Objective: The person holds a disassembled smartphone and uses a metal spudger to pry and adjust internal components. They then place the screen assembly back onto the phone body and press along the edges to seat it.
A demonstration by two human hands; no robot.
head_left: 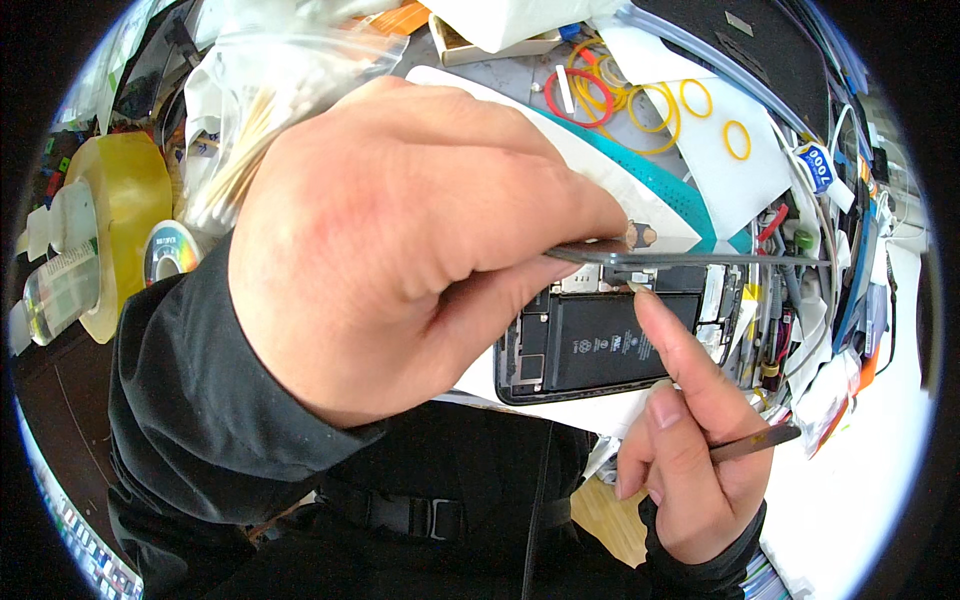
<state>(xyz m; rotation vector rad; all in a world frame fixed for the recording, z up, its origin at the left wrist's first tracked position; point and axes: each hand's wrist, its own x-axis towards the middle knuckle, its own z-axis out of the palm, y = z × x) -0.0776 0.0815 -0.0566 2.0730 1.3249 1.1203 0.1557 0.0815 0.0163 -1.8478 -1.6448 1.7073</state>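
Observation:
Fingers and thumb of my left hand (400, 220) pinch the edge of a thin dark phone screen (720, 259), seen nearly edge-on above the opened phone. The phone body (535, 335) lies below with its black battery (610, 345) and metal internals exposed. Closed around a slim dark metal tool (755, 443), my right hand (690, 450) leaves its index finger stretched out. That fingertip is at the phone's inner parts, just under the screen; whether it touches them I cannot tell. The tool's far end is hidden by the fingers.
Under the phone is a white board (460, 85) by a teal mat (640, 170). Rubber bands (648, 108) lie behind. At left are a bag of cotton swabs (250, 130), a roll of yellow tape (130, 220) and a wire spool (170, 250). Cables and tools (785, 320) crowd the right.

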